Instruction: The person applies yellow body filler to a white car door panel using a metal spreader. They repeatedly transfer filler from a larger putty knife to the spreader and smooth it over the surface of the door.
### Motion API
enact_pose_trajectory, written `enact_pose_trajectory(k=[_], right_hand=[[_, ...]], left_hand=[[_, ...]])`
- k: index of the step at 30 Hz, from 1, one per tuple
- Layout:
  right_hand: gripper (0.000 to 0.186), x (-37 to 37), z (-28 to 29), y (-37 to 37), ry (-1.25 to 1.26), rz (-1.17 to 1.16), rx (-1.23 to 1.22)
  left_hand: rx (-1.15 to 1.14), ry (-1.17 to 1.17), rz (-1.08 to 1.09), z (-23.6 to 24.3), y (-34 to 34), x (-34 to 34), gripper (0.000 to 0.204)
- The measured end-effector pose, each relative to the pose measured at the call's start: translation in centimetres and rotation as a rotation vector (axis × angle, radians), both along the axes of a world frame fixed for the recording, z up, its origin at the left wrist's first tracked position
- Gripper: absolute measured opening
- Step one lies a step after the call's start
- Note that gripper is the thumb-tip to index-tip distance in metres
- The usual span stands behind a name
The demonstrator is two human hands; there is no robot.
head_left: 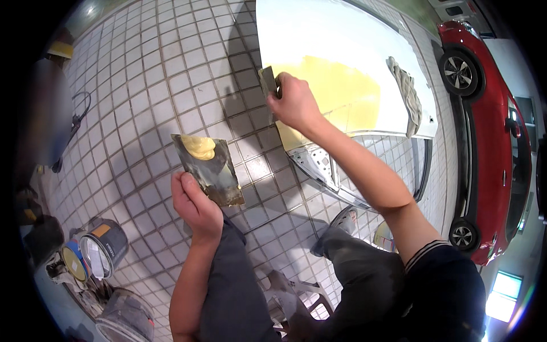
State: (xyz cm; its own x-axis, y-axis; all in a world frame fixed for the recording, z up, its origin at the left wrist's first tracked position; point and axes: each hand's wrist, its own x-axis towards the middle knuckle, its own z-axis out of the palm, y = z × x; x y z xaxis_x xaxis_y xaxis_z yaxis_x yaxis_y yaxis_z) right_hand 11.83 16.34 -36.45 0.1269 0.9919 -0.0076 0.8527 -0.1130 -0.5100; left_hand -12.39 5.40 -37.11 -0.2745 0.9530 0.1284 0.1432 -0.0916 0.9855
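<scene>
My left hand (196, 202) is closed on the edge of a dark, smeared rectangular mixing plate (219, 176), away from the door. A lump of yellow body filler (199, 148) sits near the plate's far edge. Up at the left edge of a white car door (319, 28), my right hand (293, 100) grips a flat filler spreader (269, 82) with some yellow on its end. A broad yellow layer (347, 91) covers part of the door's skin beneath and beside this hand. Whether the spreader's edge touches the door cannot be made out.
A crumpled grey cloth (405, 97) lies on the door's right side, by the window frame (424, 171). Paint cans (111, 242) and a bucket (128, 316) stand at the lower left. A stool (299, 296) is between my legs. Further right is a red car (490, 142). The floor is tiled.
</scene>
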Motion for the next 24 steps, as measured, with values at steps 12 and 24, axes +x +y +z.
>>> enact_pose_trajectory(k=[12, 24], right_hand=[[0.019, 4.7, 15.0, -11.1, 0.015, 0.219, -0.097], [0.02, 8.1, 28.8, -29.8, 0.307, -0.016, 0.24]], left_hand=[[0.15, -0.081, 0.237, 5.2, -1.8, -6.9, 0.037], [0.391, 0.033, -0.166, 28.0, -11.9, -3.9, 0.028]])
